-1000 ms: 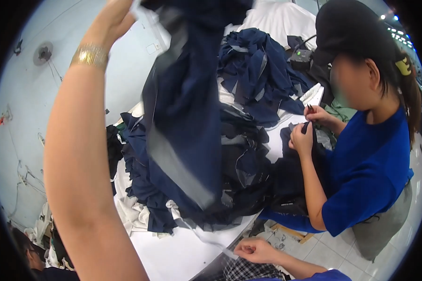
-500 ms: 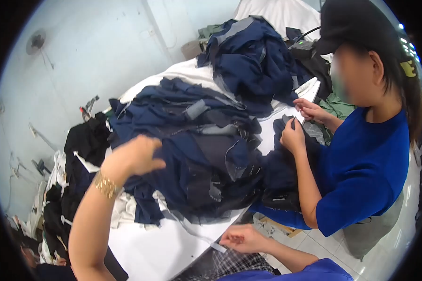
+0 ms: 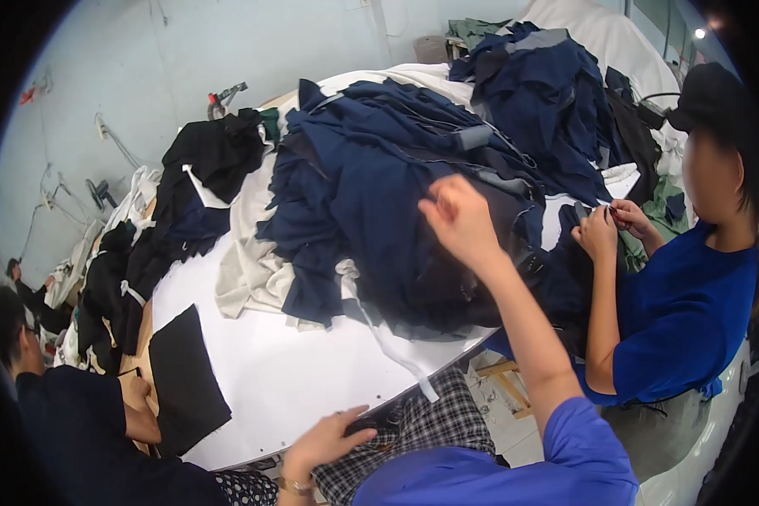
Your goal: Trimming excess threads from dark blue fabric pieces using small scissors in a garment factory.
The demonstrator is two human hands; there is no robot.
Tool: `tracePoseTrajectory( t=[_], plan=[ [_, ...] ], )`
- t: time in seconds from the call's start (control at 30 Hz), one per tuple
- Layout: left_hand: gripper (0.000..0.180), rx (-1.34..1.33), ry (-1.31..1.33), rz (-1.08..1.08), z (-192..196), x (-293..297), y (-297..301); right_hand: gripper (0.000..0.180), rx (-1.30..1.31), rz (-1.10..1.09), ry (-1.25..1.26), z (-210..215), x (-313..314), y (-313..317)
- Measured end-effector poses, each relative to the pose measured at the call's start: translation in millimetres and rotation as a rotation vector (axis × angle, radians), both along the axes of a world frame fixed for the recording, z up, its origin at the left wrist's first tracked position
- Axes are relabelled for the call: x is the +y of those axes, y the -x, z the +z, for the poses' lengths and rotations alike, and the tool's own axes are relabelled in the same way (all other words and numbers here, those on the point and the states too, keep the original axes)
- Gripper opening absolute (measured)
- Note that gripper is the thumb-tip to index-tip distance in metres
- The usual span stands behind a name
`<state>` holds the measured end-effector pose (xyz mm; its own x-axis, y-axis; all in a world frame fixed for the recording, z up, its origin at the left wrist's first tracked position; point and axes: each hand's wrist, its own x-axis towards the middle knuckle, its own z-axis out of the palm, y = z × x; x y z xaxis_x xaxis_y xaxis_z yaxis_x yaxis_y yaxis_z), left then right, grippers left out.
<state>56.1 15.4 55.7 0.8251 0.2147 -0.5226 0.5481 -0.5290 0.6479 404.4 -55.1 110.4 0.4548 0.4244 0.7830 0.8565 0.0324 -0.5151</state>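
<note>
While near one of two navy cloth heaps (image 3: 354, 185), right hand (image 3: 460, 215), grip unclear; left hand (image 3: 333, 440), thumb apart.

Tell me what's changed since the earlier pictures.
The left hand apparently released the raised navy piece (where it landed is unclear) and dropped to the table's near edge; the right hand left the white strip and moved forward over the navy pile. The co-worker at right still handles dark cloth.

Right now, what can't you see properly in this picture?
All in the head view:
- Right grip: its own curl hides whether it holds anything.
- Navy cloth pile: top layers cover whatever lies underneath.
- Capped co-worker's hands: what is between them is too small to tell.
- Purple shirt: cut off by the bottom edge.
</note>
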Motion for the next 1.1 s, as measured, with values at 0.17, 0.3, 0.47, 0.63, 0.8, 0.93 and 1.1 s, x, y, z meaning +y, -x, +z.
tracePoseTrajectory(
  t=[0.17,0.3,0.47,0.63,0.8,0.93,1.1],
  plan=[
    [0.063,-0.063,0.198,0.311,-46,-26,76,0.009,-0.279,-0.412,0.243,25,71,-61],
    [0.054,-0.077,0.188,0.398,-64,-27,105,0.015,-0.119,-0.619,0.67,34,87,-103],
    [0.057,-0.154,0.092,0.434,-59,-6,108,0.01,-0.328,-0.429,0.208,77,108,-64],
    [0.044,-0.447,0.017,0.492,-32,20,69,0.011,-0.416,-0.033,-0.155,76,105,6],
    [0.056,-0.795,0.662,0.475,-20,64,-29,0.019,-0.436,0.231,-0.012,31,63,74],
    [0.074,-0.742,1.244,0.556,32,81,-153,0.023,-0.425,0.264,0.006,11,28,84],
    [0.032,-0.69,1.118,0.589,66,95,-253,0.018,-0.361,0.143,0.168,-16,17,89]
  ],
)
